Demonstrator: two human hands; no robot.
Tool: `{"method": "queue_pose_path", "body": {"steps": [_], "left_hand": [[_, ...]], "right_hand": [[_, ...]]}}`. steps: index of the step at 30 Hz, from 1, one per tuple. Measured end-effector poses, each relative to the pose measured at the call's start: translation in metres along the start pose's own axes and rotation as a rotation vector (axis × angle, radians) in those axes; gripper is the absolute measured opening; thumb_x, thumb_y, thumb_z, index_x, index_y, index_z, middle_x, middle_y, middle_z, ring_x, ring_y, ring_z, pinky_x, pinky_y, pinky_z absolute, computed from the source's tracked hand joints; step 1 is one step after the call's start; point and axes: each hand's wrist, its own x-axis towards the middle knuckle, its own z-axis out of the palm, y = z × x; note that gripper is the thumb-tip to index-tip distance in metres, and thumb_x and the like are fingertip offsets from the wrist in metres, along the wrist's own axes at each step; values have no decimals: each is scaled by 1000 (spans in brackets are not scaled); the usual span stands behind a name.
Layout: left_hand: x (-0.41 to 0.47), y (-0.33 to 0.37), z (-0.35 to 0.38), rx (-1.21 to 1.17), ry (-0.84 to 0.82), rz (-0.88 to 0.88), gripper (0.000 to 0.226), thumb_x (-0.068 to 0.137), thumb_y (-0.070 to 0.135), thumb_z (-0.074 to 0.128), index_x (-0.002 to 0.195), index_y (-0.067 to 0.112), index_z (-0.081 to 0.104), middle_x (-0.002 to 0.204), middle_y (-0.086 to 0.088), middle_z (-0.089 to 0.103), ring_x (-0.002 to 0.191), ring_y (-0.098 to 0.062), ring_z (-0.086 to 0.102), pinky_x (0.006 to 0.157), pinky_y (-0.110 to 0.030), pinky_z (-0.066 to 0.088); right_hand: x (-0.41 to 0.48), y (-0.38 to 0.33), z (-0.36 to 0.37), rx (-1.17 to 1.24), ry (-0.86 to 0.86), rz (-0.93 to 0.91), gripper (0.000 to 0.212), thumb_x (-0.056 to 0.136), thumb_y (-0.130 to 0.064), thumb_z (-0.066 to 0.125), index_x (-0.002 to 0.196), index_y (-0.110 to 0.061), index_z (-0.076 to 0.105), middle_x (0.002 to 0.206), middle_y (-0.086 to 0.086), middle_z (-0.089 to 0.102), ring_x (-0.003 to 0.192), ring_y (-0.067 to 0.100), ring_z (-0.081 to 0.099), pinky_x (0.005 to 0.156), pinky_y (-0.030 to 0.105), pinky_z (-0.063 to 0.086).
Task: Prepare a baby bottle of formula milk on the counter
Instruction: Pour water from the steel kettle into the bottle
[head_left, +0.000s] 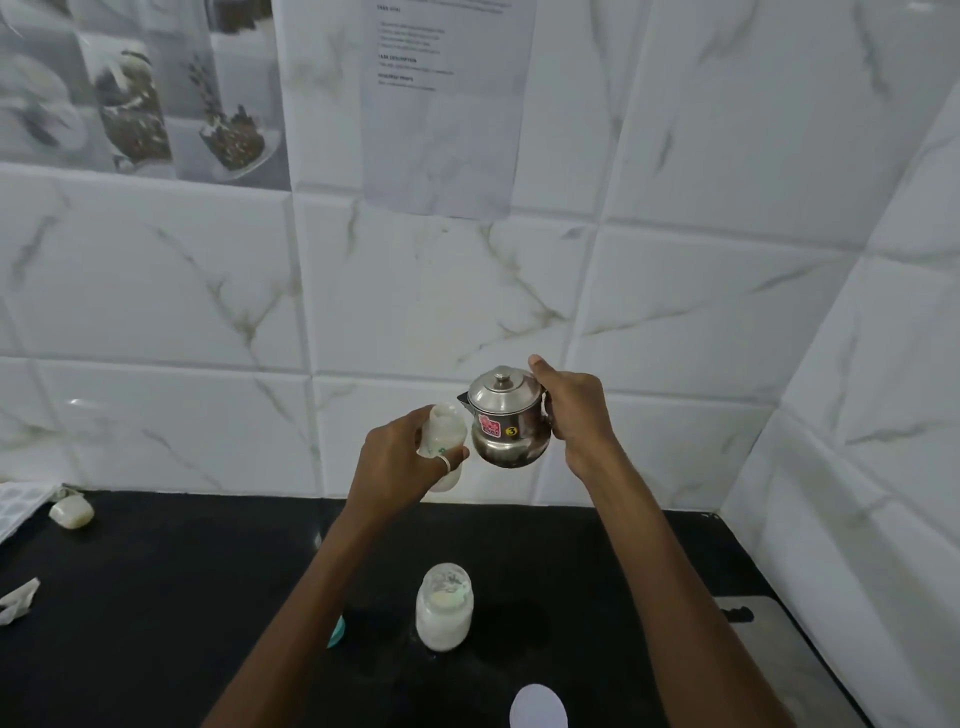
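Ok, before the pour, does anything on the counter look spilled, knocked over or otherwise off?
Nothing looks spilled. The jar of white powder stands upright on the black counter. The left hand holds the bottle tilted toward the steel pot in the right hand. One untidy thing: a crumpled scrap at the counter's left edge.

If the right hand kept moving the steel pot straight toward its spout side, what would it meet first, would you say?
Probably the baby bottle held in the left hand: the pot's spout already sits by its open mouth, though depth is unclear.
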Motion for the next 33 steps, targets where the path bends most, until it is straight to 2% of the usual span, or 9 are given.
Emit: {"method": "queue_pose_path", "body": {"steps": [4,6,7,9,12,19,24,33], "left_hand": [[5,-1,-4,17,23,-17,58,75,41,84,127,25,65,98,13,68,91,-11,66,84,-29,54],[6,-1,-5,24,29,-17,58,75,42,84,127,25,65,100,10,71,92,-13,67,84,-30,54],[7,-1,-5,27,33,-17,59,75,42,84,127,25,65,102,8,72,93,-13,67,84,-31,54],[7,-1,-5,29,43,-14,60,74,43,84,128,25,65,105,7,72,94,-14,67,85,-32,54],[6,-2,-6,39,54,-11,62,74,44,84,129,24,64,107,6,73,95,-15,67,86,-34,55],[4,-6,-8,71,70,-30,64,73,48,83,129,26,64,110,6,73,98,-15,66,86,-32,54],[0,-7,-8,82,59,-19,62,73,46,83,129,24,64,109,4,73,96,-18,67,86,-36,55],[1,-5,-6,84,59,-15,59,74,45,83,127,24,65,107,5,73,93,-17,65,84,-35,55]], "right_hand": [[12,-26,2,-125,-10,-73,53,83,-50,72,46,-19,50,47,-9,44,59,18,44,65,36,40],[15,-41,5,-198,-11,-117,51,74,-58,71,58,-10,60,59,-3,54,64,20,51,69,38,44],[17,-46,6,-229,-16,-140,57,73,-58,71,66,-3,61,63,0,55,65,20,52,69,37,45],[19,-55,9,-298,-18,-191,57,78,-54,71,62,-1,55,62,2,51,63,19,50,66,35,43],[19,-64,13,-429,-12,-246,54,85,-49,70,53,-16,42,57,1,44,58,18,45,61,33,38],[19,-67,21,-544,-45,-290,48,84,-48,69,57,-15,47,59,4,45,57,19,46,62,32,39],[16,-68,24,-614,-50,-304,53,83,-45,68,50,-19,35,48,-5,36,52,18,40,58,31,35],[19,-86,30,-743,-79,-388,48,78,-41,68,52,-18,36,51,-2,34,54,18,37,58,33,34]]}}
